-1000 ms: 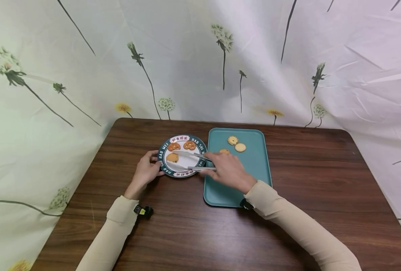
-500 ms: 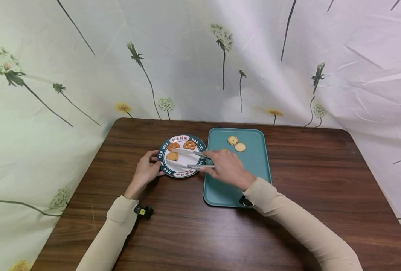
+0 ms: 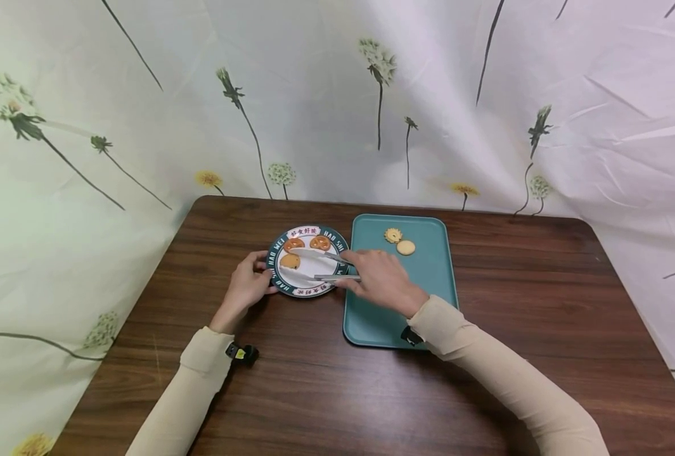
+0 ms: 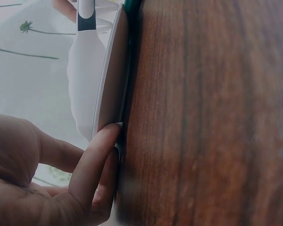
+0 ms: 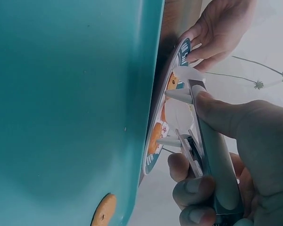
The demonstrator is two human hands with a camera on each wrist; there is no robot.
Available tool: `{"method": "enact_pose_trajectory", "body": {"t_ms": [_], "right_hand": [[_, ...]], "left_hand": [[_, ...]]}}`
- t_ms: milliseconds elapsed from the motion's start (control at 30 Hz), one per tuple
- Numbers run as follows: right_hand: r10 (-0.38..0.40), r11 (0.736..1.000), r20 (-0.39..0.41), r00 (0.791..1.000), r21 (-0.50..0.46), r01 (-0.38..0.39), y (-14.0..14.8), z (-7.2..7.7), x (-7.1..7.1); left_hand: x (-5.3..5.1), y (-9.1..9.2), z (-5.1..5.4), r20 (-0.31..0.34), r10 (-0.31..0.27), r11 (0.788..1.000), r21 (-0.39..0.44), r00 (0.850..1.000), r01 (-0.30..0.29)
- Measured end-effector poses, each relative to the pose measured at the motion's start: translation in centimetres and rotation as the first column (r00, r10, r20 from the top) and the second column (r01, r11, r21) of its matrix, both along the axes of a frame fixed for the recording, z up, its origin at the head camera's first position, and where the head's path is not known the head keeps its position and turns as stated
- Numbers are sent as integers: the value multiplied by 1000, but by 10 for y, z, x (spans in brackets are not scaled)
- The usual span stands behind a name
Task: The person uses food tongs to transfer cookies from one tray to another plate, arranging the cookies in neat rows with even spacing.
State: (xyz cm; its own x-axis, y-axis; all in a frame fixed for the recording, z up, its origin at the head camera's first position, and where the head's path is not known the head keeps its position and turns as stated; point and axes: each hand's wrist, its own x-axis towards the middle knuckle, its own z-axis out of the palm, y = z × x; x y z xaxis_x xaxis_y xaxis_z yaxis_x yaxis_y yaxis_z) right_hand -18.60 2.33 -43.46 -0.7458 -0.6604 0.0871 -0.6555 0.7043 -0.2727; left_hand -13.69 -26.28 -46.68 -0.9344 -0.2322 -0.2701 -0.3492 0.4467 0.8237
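Note:
My left hand (image 3: 247, 286) holds the left rim of a round plate (image 3: 308, 293) with a dark green lettered border. In the left wrist view, its fingertips touch the plate's edge low over the wood. A pair of tongs (image 5: 212, 141) with pale scalloped tips is gripped in my right hand (image 3: 384, 282). Spread apart, the tongs' arms reach over the plate from the right, on either side of a round cookie (image 3: 289, 261). Two pretzel-shaped cookies, one at the left (image 3: 294, 244) and one at the right (image 3: 319, 243), lie at the plate's far side.
Right of the plate lies a teal tray (image 3: 428, 278), partly under my right hand. A flower-shaped cookie (image 3: 393, 235) and a round pale cookie (image 3: 405, 247) are on it. The brown wooden table (image 3: 291, 392) meets a dandelion-print cloth (image 3: 326, 126) at the back.
My right hand has shifted slightly left with the tongs and now covers another cookie on the tray that showed before. The left hand and plate have stayed in place.

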Motion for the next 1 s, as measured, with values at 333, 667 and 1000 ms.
{"method": "enact_pose_trajectory", "body": {"t_ms": [333, 667, 1000], "right_hand": [[-13, 1000, 7, 1000, 8, 13, -1, 0, -1], [-10, 1000, 4, 1000, -7, 10, -2, 0, -3], [-13, 1000, 2, 1000, -5, 13, -3, -1, -4]], "left_hand": [[1, 1, 0, 3, 1, 1000, -4, 1000, -1], [1, 2, 1, -5, 2, 1000, 1, 1000, -2], [1, 2, 1, -8, 3, 1000, 12, 1000, -3]]}}
